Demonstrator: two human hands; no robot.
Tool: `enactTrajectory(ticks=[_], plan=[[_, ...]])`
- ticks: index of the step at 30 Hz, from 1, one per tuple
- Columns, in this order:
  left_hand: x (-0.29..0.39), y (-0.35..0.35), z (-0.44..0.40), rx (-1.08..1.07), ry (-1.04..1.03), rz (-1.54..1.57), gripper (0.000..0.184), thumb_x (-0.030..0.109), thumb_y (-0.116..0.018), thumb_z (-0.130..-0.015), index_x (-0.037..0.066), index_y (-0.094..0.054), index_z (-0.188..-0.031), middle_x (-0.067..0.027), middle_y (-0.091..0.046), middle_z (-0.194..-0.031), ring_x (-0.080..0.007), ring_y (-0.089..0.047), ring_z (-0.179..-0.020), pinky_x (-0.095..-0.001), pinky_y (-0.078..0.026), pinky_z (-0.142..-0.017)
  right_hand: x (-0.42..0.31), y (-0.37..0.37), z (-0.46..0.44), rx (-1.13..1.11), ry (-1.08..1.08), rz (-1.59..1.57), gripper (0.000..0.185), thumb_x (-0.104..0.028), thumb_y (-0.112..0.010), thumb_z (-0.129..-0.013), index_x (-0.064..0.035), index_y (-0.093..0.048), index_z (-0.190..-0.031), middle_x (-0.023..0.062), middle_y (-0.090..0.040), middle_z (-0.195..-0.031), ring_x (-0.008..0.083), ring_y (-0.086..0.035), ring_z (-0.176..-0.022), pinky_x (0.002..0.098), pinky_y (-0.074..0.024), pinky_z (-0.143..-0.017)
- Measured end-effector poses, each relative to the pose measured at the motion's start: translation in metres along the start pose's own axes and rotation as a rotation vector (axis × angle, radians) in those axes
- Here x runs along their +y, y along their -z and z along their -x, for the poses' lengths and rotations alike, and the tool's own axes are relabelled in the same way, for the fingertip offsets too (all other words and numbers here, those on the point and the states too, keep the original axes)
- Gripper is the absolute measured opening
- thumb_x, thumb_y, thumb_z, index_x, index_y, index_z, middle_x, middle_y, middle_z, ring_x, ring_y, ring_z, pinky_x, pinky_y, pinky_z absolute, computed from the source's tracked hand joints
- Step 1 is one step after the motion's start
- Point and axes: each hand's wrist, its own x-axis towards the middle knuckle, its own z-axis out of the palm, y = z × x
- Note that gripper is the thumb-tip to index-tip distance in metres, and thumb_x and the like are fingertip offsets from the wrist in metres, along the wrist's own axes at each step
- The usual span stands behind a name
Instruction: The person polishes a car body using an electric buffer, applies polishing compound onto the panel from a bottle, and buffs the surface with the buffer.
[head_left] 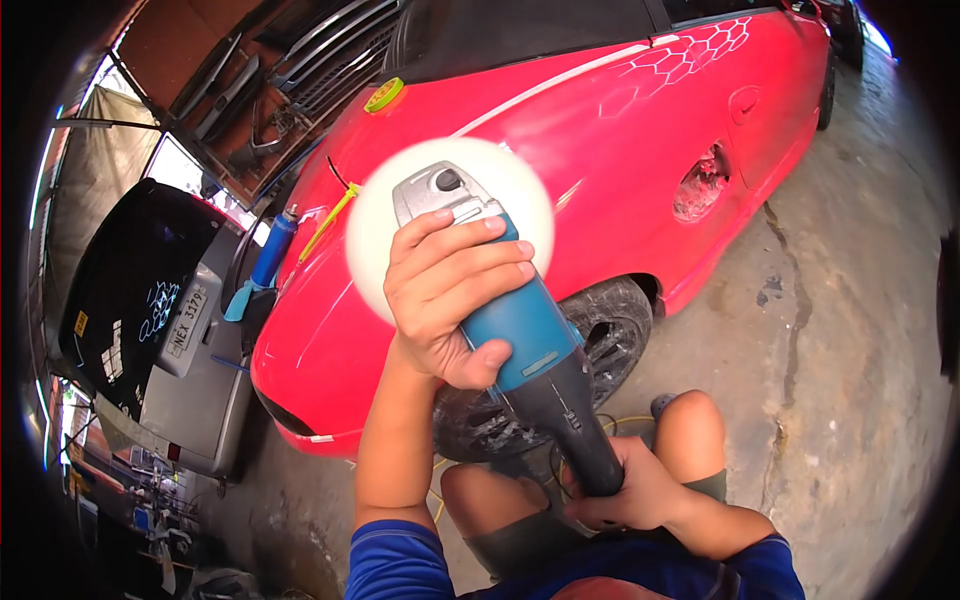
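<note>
My left hand (445,295) is closed around the front of a blue and black polisher (535,345), just behind its silver metal head. My right hand (635,485) grips the black rear handle. On the polisher's far side is a large round white pad (515,175), held against or very near the red car's rear side panel (600,220); whether it presses on the paint I cannot tell. A yellow-green round tin (383,95) rests on the car beyond the pad. Left of the pad lies a thin yellow tool (332,220).
A blue bottle (275,248) and a blue cloth (240,300) are by the open tailgate (150,300). Below the polisher are the car's wheel (615,330) and a yellow cord (440,505) on the concrete floor (830,330). Car parts (330,50) hang on the wall.
</note>
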Motion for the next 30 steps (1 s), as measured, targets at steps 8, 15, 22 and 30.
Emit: enactTrajectory(ticks=[8,15,22,30], plan=[[0.004,0.008,-0.014,-0.094,0.008,-0.004,0.060,0.059,-0.054,-0.093,0.007,-0.083,-0.094,-0.0085,-0.083,-0.098,-0.0286,-0.077,-0.105,-0.0470,-0.042,-0.113,0.003,0.001,-0.001,-0.063,-0.019,-0.095,0.033,0.009,-0.085,-0.081,-0.0031,-0.068,-0.106,0.0022,-0.070,-0.083,0.0108,-0.067,-0.070,0.0304,-0.0547,-0.065],[0.004,0.033,0.004,-0.077,0.005,-0.077,0.048,0.053,-0.064,-0.080,0.009,-0.082,-0.091,-0.0060,-0.081,-0.095,-0.0266,-0.077,-0.103,-0.0448,-0.045,-0.108,0.012,-0.008,-0.011,-0.183,0.040,-0.097,0.033,-0.004,-0.088,-0.087,-0.0050,-0.066,-0.111,0.0010,-0.071,-0.079,0.0083,-0.066,-0.065,0.0275,-0.0507,-0.060],[0.018,0.062,0.035,-0.061,0.117,-0.143,0.054,0.056,-0.059,-0.086,0.009,-0.084,-0.092,-0.0063,-0.083,-0.098,-0.0271,-0.076,-0.104,-0.0453,-0.044,-0.111,0.023,-0.022,-0.023,-0.255,0.022,-0.032,0.035,-0.007,-0.089,-0.087,-0.0044,-0.066,-0.113,-0.0004,-0.071,-0.084,0.0069,-0.067,-0.069,0.0263,-0.0526,-0.064],[0.019,0.073,0.043,-0.056,0.137,-0.187,0.056,0.057,-0.056,-0.088,0.008,-0.084,-0.093,-0.0065,-0.083,-0.099,-0.0277,-0.076,-0.103,-0.0456,-0.044,-0.111,0.015,-0.025,-0.025,-0.243,-0.002,0.041,0.037,-0.009,-0.091,-0.086,-0.0043,-0.066,-0.113,-0.0011,-0.071,-0.087,0.0066,-0.068,-0.075,0.0263,-0.0540,-0.067]])
